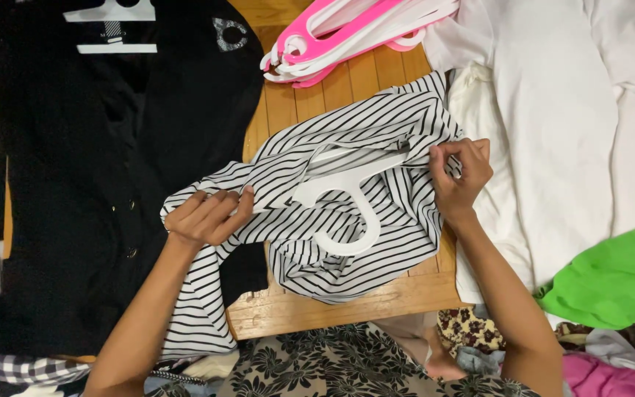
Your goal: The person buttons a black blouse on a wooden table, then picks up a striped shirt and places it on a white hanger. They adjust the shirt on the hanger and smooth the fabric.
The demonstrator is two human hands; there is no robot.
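A black-and-white striped garment lies spread over a wooden table. A white plastic hanger sits in its neck opening, hook pointing toward me. My left hand pinches the striped cloth at the garment's left shoulder. My right hand pinches the cloth at the right shoulder, by the hanger's arm end. Both hands are closed on fabric.
A black garment on a white hanger covers the left side. A stack of pink and white hangers lies at the table's far edge. White cloth lies at right, with a green piece and other clothes near me.
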